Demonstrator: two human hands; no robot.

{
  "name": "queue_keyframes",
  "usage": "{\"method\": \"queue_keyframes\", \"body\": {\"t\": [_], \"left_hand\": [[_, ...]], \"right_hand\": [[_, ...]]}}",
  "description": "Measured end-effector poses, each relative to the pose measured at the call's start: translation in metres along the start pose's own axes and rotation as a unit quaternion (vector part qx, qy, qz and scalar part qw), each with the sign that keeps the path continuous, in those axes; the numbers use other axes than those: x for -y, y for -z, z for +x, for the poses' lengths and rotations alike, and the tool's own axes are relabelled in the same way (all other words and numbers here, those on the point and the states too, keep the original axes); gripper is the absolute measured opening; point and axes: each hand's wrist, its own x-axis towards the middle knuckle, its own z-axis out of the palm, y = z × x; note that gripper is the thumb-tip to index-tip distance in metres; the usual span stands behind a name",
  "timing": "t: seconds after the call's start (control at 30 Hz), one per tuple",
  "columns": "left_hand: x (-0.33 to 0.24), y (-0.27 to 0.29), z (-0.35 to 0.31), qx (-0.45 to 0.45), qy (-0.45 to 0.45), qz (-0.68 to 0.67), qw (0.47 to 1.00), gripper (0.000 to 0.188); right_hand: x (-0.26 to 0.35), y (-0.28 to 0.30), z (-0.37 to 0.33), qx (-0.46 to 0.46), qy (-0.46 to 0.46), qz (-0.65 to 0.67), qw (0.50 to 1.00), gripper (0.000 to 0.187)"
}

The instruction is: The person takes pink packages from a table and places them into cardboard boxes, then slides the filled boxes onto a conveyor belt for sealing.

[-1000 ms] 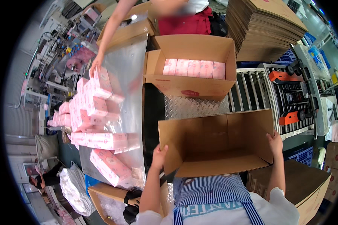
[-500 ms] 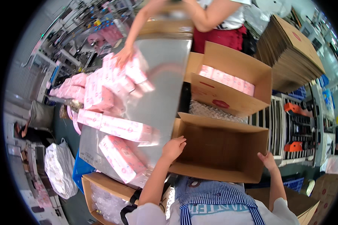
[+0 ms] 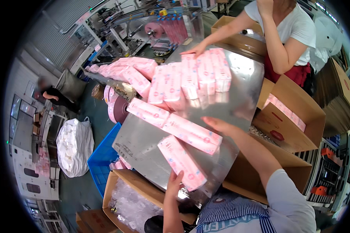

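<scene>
My left hand [image 3: 175,184] is at the side of a long pink plastic-wrapped pack [image 3: 181,162], fingers extended against its near end. This pack lies slanted on a metal table [image 3: 140,153]. Above the table, my right hand [image 3: 217,125] reaches leftward with its fingers stretched out and nothing in them. Just beyond that pack, two more pink packs [image 3: 192,133] lie end to end in a row. Farther back, several pink packs [image 3: 167,83] stand side by side, with a co-worker's hand [image 3: 197,51] resting on them.
Right of the table stand an open cardboard box [image 3: 237,174], partly behind my right arm, and another box [image 3: 289,126] holding pink packs. A blue crate [image 3: 101,163] and a carton of clear plastic [image 3: 138,207] sit at the left. Flat cartons [image 3: 336,95] are stacked far right.
Both my hands have left the empty cardboard box and moved left to the table. My view has turned left. The co-worker's packs now stand in a neater row.
</scene>
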Motion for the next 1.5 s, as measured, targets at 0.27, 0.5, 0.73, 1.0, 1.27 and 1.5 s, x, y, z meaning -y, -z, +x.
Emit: {"method": "queue_keyframes", "body": {"t": [0.27,0.5,0.73,1.0,1.27,1.5], "left_hand": [[-0.059,0.008,0.011,0.049,0.061,0.054,0.995,0.072],[-0.115,-0.11,-0.004,0.431,0.216,0.239,0.843,0.067],[0.001,-0.239,0.046,0.466,0.118,0.324,0.814,0.08],[0.164,-0.261,0.115,0.282,-0.026,0.823,0.493,0.062],[0.018,-0.228,0.082,0.269,-0.316,0.571,0.708,0.031],[-0.19,-0.017,0.182,-0.458,-0.192,0.651,0.573,0.086]], "right_hand": [[0.01,-0.043,-0.064,0.113,0.137,-0.292,0.94,0.059],[0.037,0.049,-0.281,0.132,-0.204,-0.062,0.968,0.064],[-0.145,0.079,-0.318,-0.084,-0.11,0.071,0.988,0.071],[-0.331,0.014,-0.235,-0.351,-0.143,-0.093,0.921,0.083],[-0.35,0.027,-0.194,-0.325,-0.156,-0.253,0.898,0.059],[-0.068,0.02,-0.1,-0.25,0.151,-0.227,0.929,0.03]]}}
